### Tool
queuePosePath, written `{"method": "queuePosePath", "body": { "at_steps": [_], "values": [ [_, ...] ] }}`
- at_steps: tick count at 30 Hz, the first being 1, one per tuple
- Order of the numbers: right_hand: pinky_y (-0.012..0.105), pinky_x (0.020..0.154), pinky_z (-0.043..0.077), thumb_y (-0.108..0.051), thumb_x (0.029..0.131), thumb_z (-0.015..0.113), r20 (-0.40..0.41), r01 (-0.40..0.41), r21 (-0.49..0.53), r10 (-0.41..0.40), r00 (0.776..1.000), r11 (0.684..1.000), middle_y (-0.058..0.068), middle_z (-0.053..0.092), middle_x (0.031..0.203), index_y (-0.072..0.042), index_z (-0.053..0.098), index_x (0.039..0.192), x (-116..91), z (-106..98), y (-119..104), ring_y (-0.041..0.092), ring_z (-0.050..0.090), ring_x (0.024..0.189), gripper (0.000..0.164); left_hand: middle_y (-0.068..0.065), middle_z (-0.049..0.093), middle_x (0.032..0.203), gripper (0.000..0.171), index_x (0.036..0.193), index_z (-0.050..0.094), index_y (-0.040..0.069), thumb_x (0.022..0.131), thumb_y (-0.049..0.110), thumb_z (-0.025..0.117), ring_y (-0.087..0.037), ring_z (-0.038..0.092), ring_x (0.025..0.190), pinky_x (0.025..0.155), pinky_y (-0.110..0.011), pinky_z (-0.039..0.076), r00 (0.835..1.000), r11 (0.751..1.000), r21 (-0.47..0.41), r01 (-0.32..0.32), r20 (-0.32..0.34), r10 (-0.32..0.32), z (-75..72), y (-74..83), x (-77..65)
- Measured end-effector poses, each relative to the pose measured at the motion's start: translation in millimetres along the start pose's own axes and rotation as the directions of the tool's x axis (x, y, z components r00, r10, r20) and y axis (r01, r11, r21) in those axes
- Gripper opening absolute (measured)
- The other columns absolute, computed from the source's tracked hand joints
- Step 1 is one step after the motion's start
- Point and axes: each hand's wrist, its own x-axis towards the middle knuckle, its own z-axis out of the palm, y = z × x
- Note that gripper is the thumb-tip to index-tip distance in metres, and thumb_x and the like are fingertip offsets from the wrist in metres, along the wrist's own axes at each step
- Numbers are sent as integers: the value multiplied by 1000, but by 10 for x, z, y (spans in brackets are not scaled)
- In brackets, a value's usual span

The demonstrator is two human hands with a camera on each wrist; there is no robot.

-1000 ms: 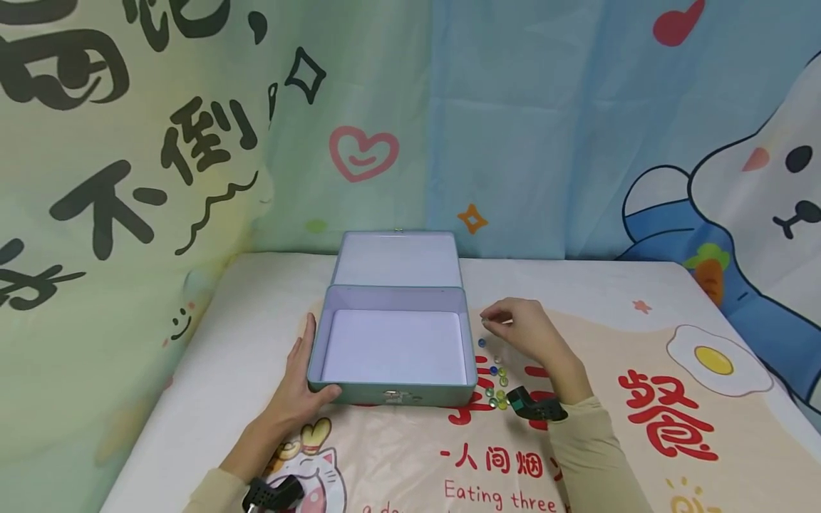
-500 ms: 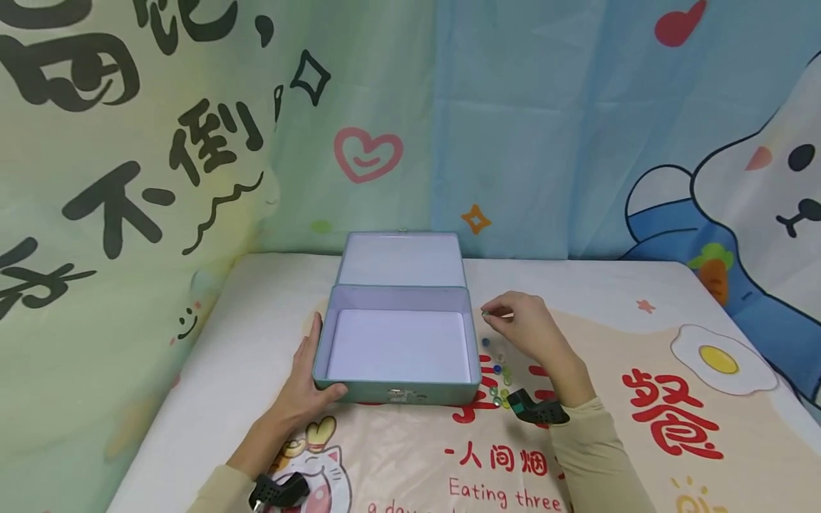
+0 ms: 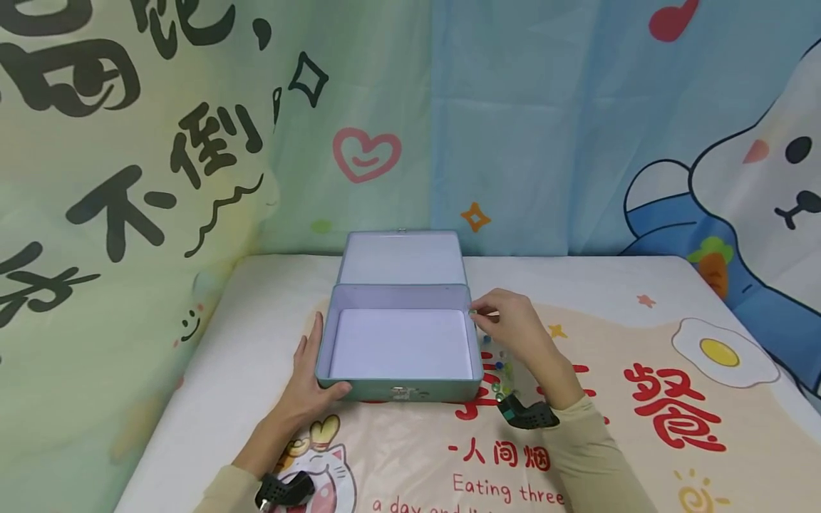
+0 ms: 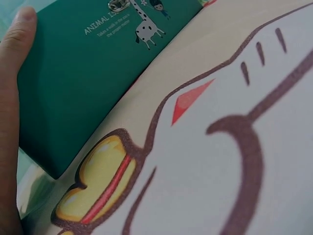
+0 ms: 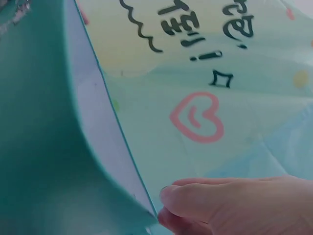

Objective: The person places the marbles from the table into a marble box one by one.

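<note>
A green tin box [image 3: 372,390] with a pale lining stands on the table, its lid [image 3: 400,258] tipped back. My left hand [image 3: 301,395] rests on its left side, fingers straight along the wall and thumb laid on the front face. At the right rim, toward the back, my right hand [image 3: 516,328] pinches a small glass marble [image 3: 473,311], mostly hidden by the fingertips. In the right wrist view those fingertips [image 5: 171,198] are right at the box's edge. Several blue, green and yellow marbles [image 3: 499,365] lie between the box and my right wrist.
A printed cloth [image 3: 410,449] covers the table, with red writing and a cartoon cat. Behind the table hangs a patterned backdrop [image 3: 507,142]. Each wrist wears a black camera, the right one [image 3: 527,413] close to the loose marbles.
My right hand has moved left from over the cloth to the box's right rim, still pinching the marble. My left hand stays against the box.
</note>
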Motion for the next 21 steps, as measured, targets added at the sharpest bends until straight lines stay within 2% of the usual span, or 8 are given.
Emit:
{"method": "queuePosePath", "body": {
  "at_steps": [8, 15, 21],
  "values": [
    [35, 77, 57, -7, 84, 71, 0, 48, 13, -49, 999, 999, 6, 67, 94, -3, 73, 99, 4, 99, -162, 20, 67, 88, 16, -9, 12, 160, 118, 154, -1, 25, 69, 77, 61, -50, -4, 141, 107, -70, 7, 1000, 1000, 8, 10, -7, -10, -20, 15, -7],
    [33, 77, 57, -7, 82, 73, 19, 56, -35, -56, 998, 998, 3, 66, 90, -6, 74, 95, 19, 195, -203, 17, 66, 85, 13, -12, 16, 159, 120, 155, 1, 17, 69, 81, 56, -46, 6, 143, 112, -61, 0, 998, 998, 29, -53, -22, 54, -8, -25, 39],
    [31, 76, 57, -8, 81, 74, 51, 83, -69, -79, 996, 994, 3, 67, 90, -7, 74, 94, 43, 294, -249, 16, 67, 85, 13, -11, 14, 160, 120, 154, 0, 17, 69, 82, 54, -41, 12, 144, 112, -58, -2, 996, 996, 37, -76, -32, 78, 0, -52, 24]
  ]
}}
